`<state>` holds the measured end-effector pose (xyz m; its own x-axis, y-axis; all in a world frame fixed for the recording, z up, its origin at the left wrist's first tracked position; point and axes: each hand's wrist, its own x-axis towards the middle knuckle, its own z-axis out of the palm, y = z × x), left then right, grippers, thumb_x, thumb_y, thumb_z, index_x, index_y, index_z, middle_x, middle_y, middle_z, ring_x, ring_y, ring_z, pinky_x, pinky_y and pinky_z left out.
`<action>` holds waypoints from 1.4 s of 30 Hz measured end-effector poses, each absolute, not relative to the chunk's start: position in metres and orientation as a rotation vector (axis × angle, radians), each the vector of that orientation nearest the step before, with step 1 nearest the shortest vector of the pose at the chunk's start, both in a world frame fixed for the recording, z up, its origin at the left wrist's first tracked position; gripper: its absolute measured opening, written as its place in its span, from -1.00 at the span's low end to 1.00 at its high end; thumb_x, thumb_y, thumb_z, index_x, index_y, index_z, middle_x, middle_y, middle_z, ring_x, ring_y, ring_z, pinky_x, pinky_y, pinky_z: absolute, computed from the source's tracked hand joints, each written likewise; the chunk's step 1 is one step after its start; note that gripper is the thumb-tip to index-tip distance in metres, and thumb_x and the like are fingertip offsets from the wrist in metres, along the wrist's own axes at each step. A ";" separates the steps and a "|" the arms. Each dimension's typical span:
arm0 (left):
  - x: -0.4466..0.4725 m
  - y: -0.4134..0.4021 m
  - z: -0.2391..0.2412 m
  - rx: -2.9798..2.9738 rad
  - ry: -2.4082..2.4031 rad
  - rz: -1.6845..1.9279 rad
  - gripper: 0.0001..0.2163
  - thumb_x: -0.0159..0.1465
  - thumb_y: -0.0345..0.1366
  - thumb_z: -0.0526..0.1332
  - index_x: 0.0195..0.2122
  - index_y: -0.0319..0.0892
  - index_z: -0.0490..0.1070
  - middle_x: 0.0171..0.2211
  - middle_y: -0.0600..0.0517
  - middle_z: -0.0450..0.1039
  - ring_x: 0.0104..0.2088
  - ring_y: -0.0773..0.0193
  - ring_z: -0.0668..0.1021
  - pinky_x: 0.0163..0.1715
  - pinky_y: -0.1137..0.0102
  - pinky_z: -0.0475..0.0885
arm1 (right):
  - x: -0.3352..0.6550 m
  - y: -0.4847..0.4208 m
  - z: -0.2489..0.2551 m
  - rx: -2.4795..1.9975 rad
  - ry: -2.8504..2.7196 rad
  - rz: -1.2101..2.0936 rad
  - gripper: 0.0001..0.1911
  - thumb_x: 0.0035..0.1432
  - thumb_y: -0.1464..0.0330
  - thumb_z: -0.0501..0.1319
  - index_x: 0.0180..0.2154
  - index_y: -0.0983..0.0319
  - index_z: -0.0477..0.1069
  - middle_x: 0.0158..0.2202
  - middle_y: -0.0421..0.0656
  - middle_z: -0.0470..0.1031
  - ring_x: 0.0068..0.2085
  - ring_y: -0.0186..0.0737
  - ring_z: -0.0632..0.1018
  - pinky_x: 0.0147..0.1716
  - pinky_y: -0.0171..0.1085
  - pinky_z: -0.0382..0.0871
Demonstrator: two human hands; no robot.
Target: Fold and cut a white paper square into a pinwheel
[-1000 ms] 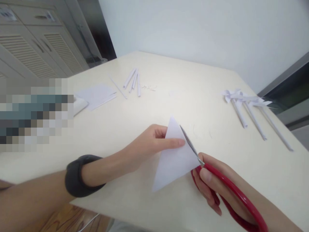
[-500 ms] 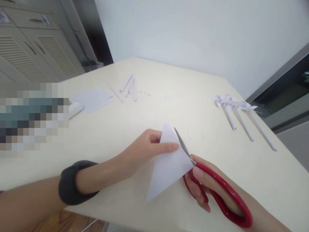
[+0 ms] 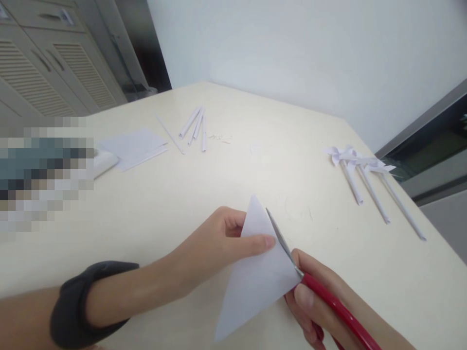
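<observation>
My left hand (image 3: 215, 245) pinches a white paper folded into a triangle (image 3: 255, 272), thumb on top and fingers behind, just above the cream table (image 3: 255, 170). My right hand (image 3: 321, 306) grips the red handles of a pair of scissors (image 3: 292, 262). The blades lie along the paper's right edge, close together. A dark band sits on my left wrist.
Three finished paper pinwheels on rolled sticks (image 3: 365, 180) lie at the right. Several rolled paper sticks (image 3: 193, 126) and a stack of white sheets (image 3: 133, 146) lie at the far left. A blurred patch covers the left edge. Louvred cabinets (image 3: 47, 63) stand behind.
Both hands, the paper and the scissors now sit lower in view, nearer me, as the view shifted. The grip on each is unchanged.
</observation>
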<state>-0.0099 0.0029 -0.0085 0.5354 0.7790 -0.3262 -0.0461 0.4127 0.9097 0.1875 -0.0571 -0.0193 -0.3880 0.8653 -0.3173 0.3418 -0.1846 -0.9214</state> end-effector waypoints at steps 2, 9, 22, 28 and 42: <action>-0.010 0.003 -0.008 1.015 0.877 0.600 -0.88 0.12 -0.27 0.29 -0.49 -0.19 0.53 -0.53 0.09 0.52 -0.52 0.37 0.47 -0.53 0.53 0.33 | 0.185 -0.056 -0.013 -1.417 -1.565 1.619 -0.59 0.11 -0.03 0.09 -0.45 0.18 0.14 -0.58 -0.27 0.19 -0.56 -0.36 0.23 -0.57 -0.33 0.10; -0.006 0.002 -0.008 1.007 0.909 0.629 -0.88 0.11 -0.27 0.28 -0.47 -0.21 0.54 -0.51 0.06 0.54 -0.52 0.35 0.49 -0.52 0.52 0.33 | 0.179 -0.055 0.012 -1.494 -1.302 1.877 -0.55 -0.02 -0.09 0.18 -0.46 0.15 0.19 -0.64 -0.29 0.15 -0.62 -0.35 0.20 -0.62 -0.32 0.12; -0.010 0.003 -0.012 1.039 0.849 0.581 -0.81 0.11 -0.20 0.28 -0.42 -0.25 0.52 -0.42 -0.04 0.56 -0.44 0.26 0.54 -0.43 0.44 0.37 | 0.183 -0.066 -0.018 -1.394 -1.449 1.822 -0.56 0.21 0.03 0.01 -0.56 0.20 0.12 -0.62 -0.28 0.21 -0.57 -0.37 0.32 -0.48 -0.35 0.28; -0.012 0.005 -0.013 1.044 0.823 0.560 -0.80 0.10 -0.18 0.29 -0.42 -0.24 0.52 -0.41 -0.05 0.56 -0.43 0.26 0.54 -0.42 0.45 0.37 | 0.182 -0.067 -0.014 -1.320 -1.435 1.832 -0.59 0.24 0.12 0.02 -0.55 0.22 0.16 -0.61 -0.30 0.22 -0.58 -0.41 0.32 -0.48 -0.38 0.26; -0.009 0.004 -0.017 1.019 0.860 0.535 -0.80 0.04 -0.20 0.32 -0.42 -0.25 0.54 -0.41 -0.08 0.58 -0.42 0.17 0.57 -0.42 0.39 0.40 | 0.178 -0.068 -0.015 -1.346 -1.255 1.824 -0.58 0.21 0.04 0.02 -0.50 0.22 0.17 -0.60 -0.29 0.17 -0.59 -0.41 0.24 -0.50 -0.37 0.22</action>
